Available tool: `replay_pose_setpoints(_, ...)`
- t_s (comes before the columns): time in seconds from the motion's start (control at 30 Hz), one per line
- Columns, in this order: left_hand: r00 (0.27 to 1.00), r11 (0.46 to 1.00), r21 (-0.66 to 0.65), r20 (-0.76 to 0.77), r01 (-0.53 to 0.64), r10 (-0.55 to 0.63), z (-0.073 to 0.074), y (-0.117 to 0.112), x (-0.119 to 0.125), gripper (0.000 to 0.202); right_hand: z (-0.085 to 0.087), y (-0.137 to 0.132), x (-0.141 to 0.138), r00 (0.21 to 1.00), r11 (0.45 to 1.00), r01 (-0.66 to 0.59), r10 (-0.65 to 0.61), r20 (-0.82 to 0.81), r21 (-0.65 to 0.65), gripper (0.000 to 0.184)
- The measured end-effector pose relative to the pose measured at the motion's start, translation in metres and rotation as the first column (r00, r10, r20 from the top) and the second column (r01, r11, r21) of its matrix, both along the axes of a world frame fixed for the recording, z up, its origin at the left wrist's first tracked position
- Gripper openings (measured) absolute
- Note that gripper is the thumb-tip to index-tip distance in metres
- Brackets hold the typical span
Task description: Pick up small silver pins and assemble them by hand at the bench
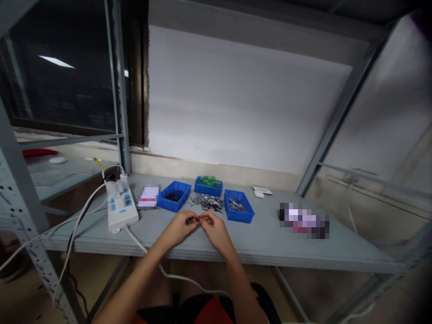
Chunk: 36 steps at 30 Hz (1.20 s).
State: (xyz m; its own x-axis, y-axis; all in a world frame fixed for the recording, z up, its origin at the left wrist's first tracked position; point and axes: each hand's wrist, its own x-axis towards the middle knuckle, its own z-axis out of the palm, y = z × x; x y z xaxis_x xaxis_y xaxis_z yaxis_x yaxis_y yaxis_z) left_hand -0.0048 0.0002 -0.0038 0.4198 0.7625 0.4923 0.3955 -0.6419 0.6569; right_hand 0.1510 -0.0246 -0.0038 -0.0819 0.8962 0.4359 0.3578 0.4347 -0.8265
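Observation:
My left hand (182,226) and my right hand (213,226) meet above the front part of the grey table, fingertips pinched together. Whatever sits between the fingertips is too small to make out. Just beyond them lies a loose pile of thin metal pieces (208,202). To its left stands a blue bin (174,208) with small dark parts (173,196). Right of the pile, another blue bin (240,218) holds slim silvery pieces (236,205). Behind the pile is a third blue bin (208,190) with green parts (209,181).
A white power strip (123,211) with plugs and cables is at the left; its cord (137,240) runs over the front edge. A white object (259,193) lies at the back right. Blurred-out items rest left and right. Metal shelf posts (344,108) flank the table (266,243).

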Motion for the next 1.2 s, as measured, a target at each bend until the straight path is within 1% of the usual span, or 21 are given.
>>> replay_pose_setpoints(0.17, 0.999, 1.0, 0.008, -0.038, 0.018, -0.018, 0.002, -0.002, 0.0, 0.014, 0.001, -0.001, -0.001, 1.0, 0.999, 0.002, -0.003, 0.018, 0.038, 0.017)
replay_pose_setpoints(0.3, 0.995, 0.999, 0.024, -0.098, 0.033, -0.03, 0.004, -0.005, 0.0, 0.011, 0.002, -0.003, -0.001, 0.999, 0.998, -0.003, 0.0, 0.039, 0.063, 0.011)
replay_pose_setpoints(0.37, 0.994, 0.999, 0.012, -0.102, 0.039, -0.038, 0.005, -0.006, 0.0, 0.013, 0.002, -0.003, 0.0, 1.0, 0.998, 0.018, -0.019, 0.02, 0.062, 0.011)
replay_pose_setpoints(0.43, 0.997, 1.0, 0.008, -0.075, 0.019, -0.019, 0.006, -0.007, 0.001, 0.016, 0.002, -0.003, 0.001, 0.998, 0.997, 0.057, -0.057, -0.011, 0.06, 0.01)
replay_pose_setpoints(0.5, 0.999, 0.999, 0.025, -0.019, -0.029, 0.029, 0.007, -0.008, 0.003, 0.017, 0.002, -0.003, 0.002, 0.995, 0.993, 0.097, -0.095, -0.039, 0.06, 0.011)
replay_pose_setpoints(0.57, 0.996, 0.995, 0.057, 0.027, -0.083, 0.081, 0.009, -0.008, 0.004, 0.018, 0.002, -0.003, 0.003, 0.993, 0.992, 0.107, -0.105, -0.046, 0.06, 0.013)
replay_pose_setpoints(0.63, 0.991, 0.985, 0.102, 0.02, -0.137, 0.136, 0.011, -0.007, 0.002, 0.018, 0.001, -0.002, 0.004, 0.994, 0.994, 0.099, -0.097, -0.047, 0.049, 0.015)
replay_pose_setpoints(0.7, 0.972, 0.962, 0.146, -0.017, -0.229, 0.234, 0.016, -0.002, -0.004, 0.018, -0.001, 0.0, 0.004, 0.992, 0.994, 0.107, -0.105, -0.073, 0.027, 0.016)
replay_pose_setpoints(0.77, 0.928, 0.919, 0.172, -0.057, -0.354, 0.368, 0.025, 0.007, -0.015, 0.019, -0.003, 0.002, 0.005, 0.983, 0.99, 0.139, -0.138, -0.119, 0.0, 0.017)
replay_pose_setpoints(0.83, 0.867, 0.868, 0.188, -0.117, -0.459, 0.484, 0.035, 0.019, -0.028, 0.021, -0.006, 0.003, 0.005, 0.971, 0.985, 0.169, -0.169, -0.167, -0.013, 0.018)
replay_pose_setpoints(0.9, 0.807, 0.829, 0.213, -0.201, -0.518, 0.556, 0.045, 0.029, -0.038, 0.023, -0.007, 0.004, 0.006, 0.957, 0.981, 0.192, -0.191, -0.219, -0.016, 0.019)
replay_pose_setpoints(0.97, 0.751, 0.805, 0.259, -0.293, -0.533, 0.592, 0.053, 0.036, -0.042, 0.025, -0.007, 0.005, 0.008, 0.934, 0.977, 0.211, -0.21, -0.288, -0.027, 0.019)
replay_pose_setpoints(1.0, 0.735, 0.804, 0.289, -0.328, -0.52, 0.593, 0.056, 0.038, -0.04, 0.025, -0.007, 0.005, 0.008, 0.921, 0.975, 0.218, -0.218, -0.324, -0.039, 0.02)
replay_pose_setpoints(1.03, 0.734, 0.813, 0.32, -0.355, -0.487, 0.579, 0.057, 0.039, -0.036, 0.026, -0.006, 0.005, 0.009, 0.906, 0.973, 0.222, -0.227, -0.358, -0.054, 0.02)
replay_pose_setpoints(1.07, 0.748, 0.832, 0.348, -0.376, -0.433, 0.546, 0.058, 0.039, -0.029, 0.025, -0.006, 0.005, 0.009, 0.89, 0.972, 0.226, -0.236, -0.39, -0.071, 0.021)
replay_pose_setpoints(1.13, 0.806, 0.889, 0.379, -0.423, -0.259, 0.415, 0.055, 0.038, -0.012, 0.024, -0.005, 0.005, 0.01, 0.856, 0.965, 0.242, -0.261, -0.446, -0.1, 0.024)
replay_pose_setpoints(1.17, 0.825, 0.917, 0.368, -0.462, -0.156, 0.326, 0.053, 0.037, -0.002, 0.024, -0.004, 0.006, 0.01, 0.839, 0.961, 0.253, -0.275, -0.469, -0.11, 0.025)
replay_pose_setpoints(1.2, 0.829, 0.938, 0.341, -0.504, -0.068, 0.243, 0.05, 0.037, 0.008, 0.023, -0.004, 0.006, 0.011, 0.823, 0.957, 0.267, -0.29, -0.489, -0.118, 0.026)
